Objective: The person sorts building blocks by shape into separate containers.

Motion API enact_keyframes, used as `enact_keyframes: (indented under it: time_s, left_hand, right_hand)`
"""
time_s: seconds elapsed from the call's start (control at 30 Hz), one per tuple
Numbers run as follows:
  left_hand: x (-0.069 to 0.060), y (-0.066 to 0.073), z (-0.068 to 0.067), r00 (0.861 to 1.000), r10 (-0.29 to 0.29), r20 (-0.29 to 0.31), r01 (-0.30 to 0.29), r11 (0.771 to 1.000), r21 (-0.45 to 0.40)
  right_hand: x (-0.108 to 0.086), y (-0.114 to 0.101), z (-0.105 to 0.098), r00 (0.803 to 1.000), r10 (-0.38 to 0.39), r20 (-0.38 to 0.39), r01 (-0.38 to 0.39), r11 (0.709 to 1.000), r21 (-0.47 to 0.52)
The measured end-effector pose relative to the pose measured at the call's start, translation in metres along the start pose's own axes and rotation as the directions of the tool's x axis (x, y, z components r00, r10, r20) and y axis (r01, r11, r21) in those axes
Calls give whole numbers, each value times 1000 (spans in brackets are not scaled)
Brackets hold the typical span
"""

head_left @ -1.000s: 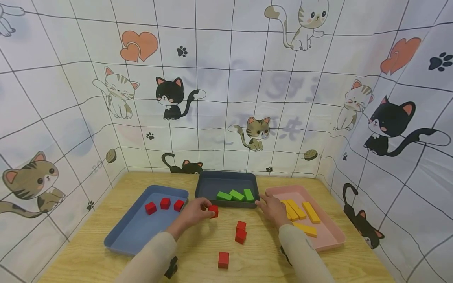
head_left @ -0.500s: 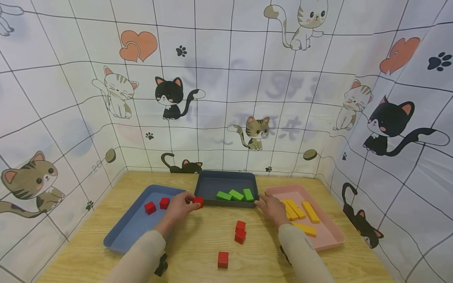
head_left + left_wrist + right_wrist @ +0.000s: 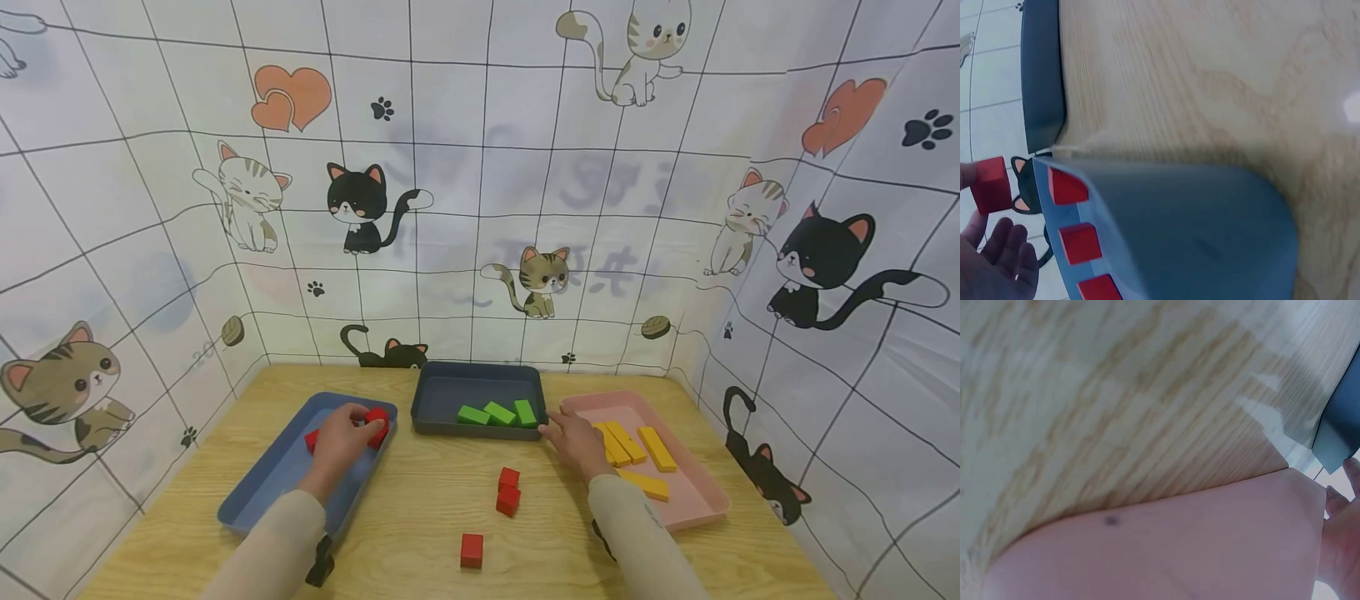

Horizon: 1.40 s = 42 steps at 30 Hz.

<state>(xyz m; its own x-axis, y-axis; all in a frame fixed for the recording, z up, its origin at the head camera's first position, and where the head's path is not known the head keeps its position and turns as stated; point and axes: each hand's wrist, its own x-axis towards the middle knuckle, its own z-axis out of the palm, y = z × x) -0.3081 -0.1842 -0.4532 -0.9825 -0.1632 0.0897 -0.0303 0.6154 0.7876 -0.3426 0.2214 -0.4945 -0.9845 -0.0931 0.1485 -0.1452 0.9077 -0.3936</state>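
Observation:
My left hand (image 3: 339,442) pinches a red cube (image 3: 991,185) between thumb and fingertip, above the blue tray (image 3: 270,479). In the left wrist view several red cubes are seen in all; three lie inside that tray, one of them a red cube (image 3: 1080,243) in the middle of the row. Relaxed fingers of my right hand (image 3: 579,443) rest at the right corner of the dark grey tray (image 3: 450,385), beside the pink tray (image 3: 701,504); the hand holds nothing. On the tabletop, two red cubes touch, the nearer red cube (image 3: 507,501) in front; another red cube (image 3: 472,551) stands closer to me.
Three green blocks (image 3: 499,413) lie in the dark grey tray. Several yellow bars (image 3: 657,450) lie in the pink tray, partly behind my right hand. A cat-printed white cloth (image 3: 450,208) surrounds the wooden table (image 3: 420,517) at the back and sides.
My left hand has carried the red cube leftward, from the middle of the table to above the blue tray. The right hand stays in place.

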Motion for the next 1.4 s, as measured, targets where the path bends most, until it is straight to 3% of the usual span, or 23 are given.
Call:
enact_keyframes:
  time_s: [0.43, 0.77, 1.4]
  left_hand:
    - [-5, -22, -16, 988, -69, -138, 82, 993, 86]
    - [-6, -40, -24, 974, -148, -173, 177, 971, 161]
    - [-6, -43, -21, 981, -110, -158, 147, 959, 241]
  right_hand:
    - [0, -1, 0, 1000, 4, -1, -4, 1000, -13]
    - [-2, -2, -2, 1000, 0, 8, 0, 1000, 0]
    - [-2, -2, -2, 1000, -5, 0, 5, 1000, -8]
